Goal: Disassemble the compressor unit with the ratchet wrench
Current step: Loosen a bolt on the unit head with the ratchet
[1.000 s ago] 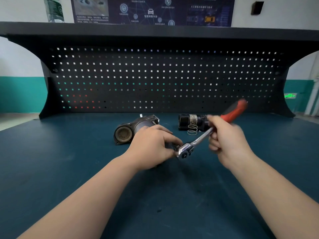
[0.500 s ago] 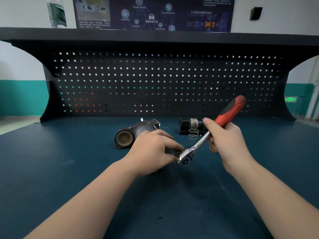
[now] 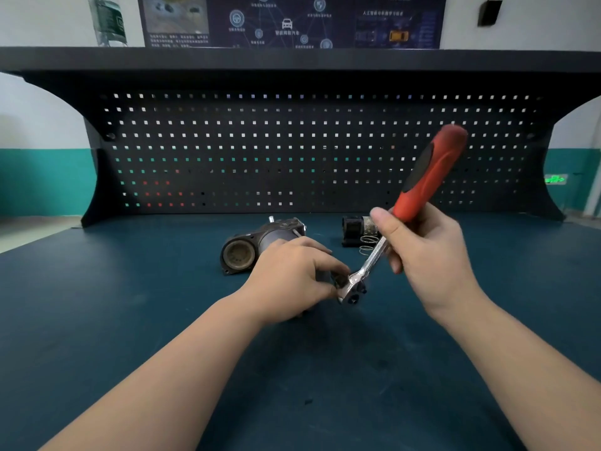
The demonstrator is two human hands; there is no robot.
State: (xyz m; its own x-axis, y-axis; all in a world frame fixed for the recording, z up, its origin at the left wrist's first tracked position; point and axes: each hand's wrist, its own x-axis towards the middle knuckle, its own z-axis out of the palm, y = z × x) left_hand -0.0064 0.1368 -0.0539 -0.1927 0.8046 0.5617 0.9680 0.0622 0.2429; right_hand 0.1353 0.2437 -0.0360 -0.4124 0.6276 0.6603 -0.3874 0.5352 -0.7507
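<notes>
My left hand (image 3: 292,278) grips a small dark compressor part on the blue bench, mostly hidden under its fingers. My right hand (image 3: 426,255) holds the ratchet wrench (image 3: 422,180) by the lower end of its red handle. The chrome head (image 3: 353,288) of the wrench meets the part at my left fingertips, and the handle tilts up to the right. Behind my left hand lies the grey compressor body (image 3: 260,245) with a round opening facing left.
A black cylindrical piece (image 3: 356,231) with a loose wire spring (image 3: 369,244) sits behind the wrench shaft. A black pegboard (image 3: 292,151) closes off the back of the bench. A plastic bottle (image 3: 109,21) stands on the shelf above.
My right hand has swung the wrench handle upward, from a low tilt to a steeper one. The wrench head and my left hand have stayed in place on the part.
</notes>
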